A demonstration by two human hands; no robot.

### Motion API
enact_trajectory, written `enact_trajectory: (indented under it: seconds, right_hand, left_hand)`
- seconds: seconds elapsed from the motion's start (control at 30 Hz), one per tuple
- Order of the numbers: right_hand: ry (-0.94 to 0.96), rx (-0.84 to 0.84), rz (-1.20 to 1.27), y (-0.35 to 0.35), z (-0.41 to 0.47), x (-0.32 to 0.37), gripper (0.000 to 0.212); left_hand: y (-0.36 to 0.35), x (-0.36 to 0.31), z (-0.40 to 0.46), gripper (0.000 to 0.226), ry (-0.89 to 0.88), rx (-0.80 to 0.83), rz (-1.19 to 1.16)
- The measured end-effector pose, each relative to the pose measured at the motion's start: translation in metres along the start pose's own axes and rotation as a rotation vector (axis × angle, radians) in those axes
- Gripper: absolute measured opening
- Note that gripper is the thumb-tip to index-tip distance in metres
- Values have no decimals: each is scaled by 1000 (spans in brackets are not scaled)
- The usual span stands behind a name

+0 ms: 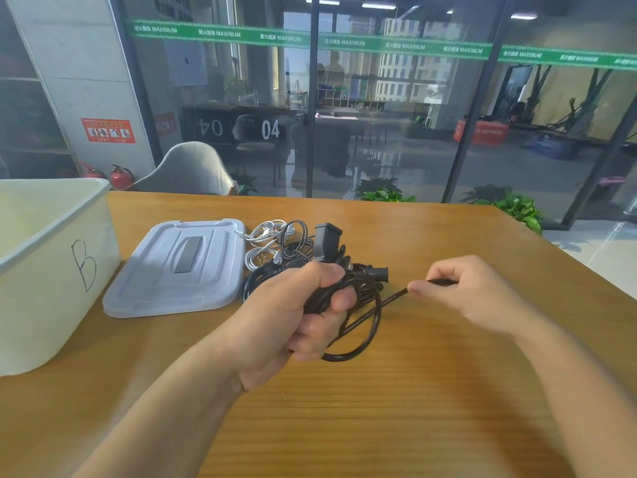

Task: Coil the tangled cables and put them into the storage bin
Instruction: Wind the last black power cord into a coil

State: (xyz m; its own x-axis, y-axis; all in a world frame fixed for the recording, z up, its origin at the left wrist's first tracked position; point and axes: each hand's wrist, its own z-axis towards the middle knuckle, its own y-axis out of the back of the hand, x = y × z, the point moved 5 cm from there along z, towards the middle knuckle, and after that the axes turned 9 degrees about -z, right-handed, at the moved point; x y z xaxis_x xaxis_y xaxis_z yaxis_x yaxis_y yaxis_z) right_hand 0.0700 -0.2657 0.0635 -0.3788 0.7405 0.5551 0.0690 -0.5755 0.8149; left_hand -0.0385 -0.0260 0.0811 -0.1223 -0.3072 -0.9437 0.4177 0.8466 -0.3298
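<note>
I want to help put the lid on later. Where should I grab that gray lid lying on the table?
Grab the lid by its long near edge, coming from the front. It lies flat on the wooden table, so curl your fingers under the rim. The bin crowds its left side and the cables its right.

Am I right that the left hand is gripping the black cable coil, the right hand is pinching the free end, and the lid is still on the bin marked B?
Not quite. The head view shows the lid is off, lying flat on the table beside the bin marked B. The rest holds: the left hand grips the black cable coil, and the right hand pinches the free end.
</note>
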Motion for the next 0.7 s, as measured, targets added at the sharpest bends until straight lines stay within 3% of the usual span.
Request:
enact_trajectory:
  seconds: [0.1,0.23,0.37,0.53,0.7]
  right_hand:
    - [-49,-81,322,10,0,-4,38]
    - [-149,16,1137,11,-4,1,17]
    - [-99,-49,1612,-2,-7,29,14]
    - [164,-88,1724,-17,-16,74,21]
    - [127,-156,1716,-17,-20,84,23]
  left_hand:
    - [11,0,2,32,-21,-90,36]
    - [17,3,4,31,-39,-133,102]
    - [12,7,5,30,-46,-123,102]
    - [3,15,8,31,-42,-84,164]
    - [-1,18,7,35,-61,-45,279]
